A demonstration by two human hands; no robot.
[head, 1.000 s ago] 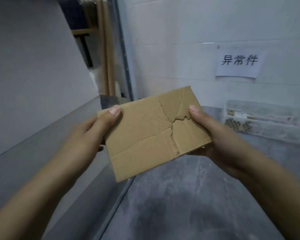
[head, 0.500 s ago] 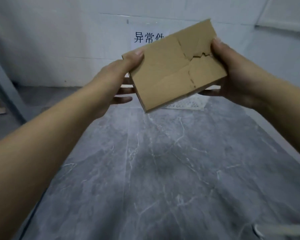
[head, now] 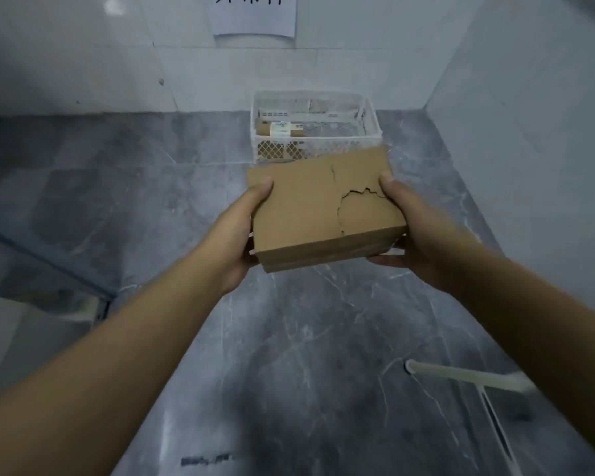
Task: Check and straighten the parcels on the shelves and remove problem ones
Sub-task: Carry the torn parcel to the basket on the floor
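Observation:
A flat brown cardboard parcel point(head: 310, 204) with a torn, cracked top face is held out in front of me above the grey floor. My left hand point(head: 241, 228) grips its left edge, thumb on top and fingers underneath. My right hand point(head: 413, 231) grips its right edge the same way, thumb next to the tear. Just beyond the parcel a white mesh basket point(head: 371, 121) stands on the floor against the wall, with a labelled brown parcel point(head: 282, 129) lying inside it.
A paper sign point(head: 253, 15) with dark characters is stuck on the white tiled wall above the basket. White walls point(head: 529, 115) close the corner at the right. A white bar point(head: 461, 376) lies low at the right. A metal frame edge point(head: 93, 309) sits at the left.
The view has swung from the shelf side to the corner and tilted down. The parcel, still held by both hands, has come lower and nearer the white basket, which now shows fully.

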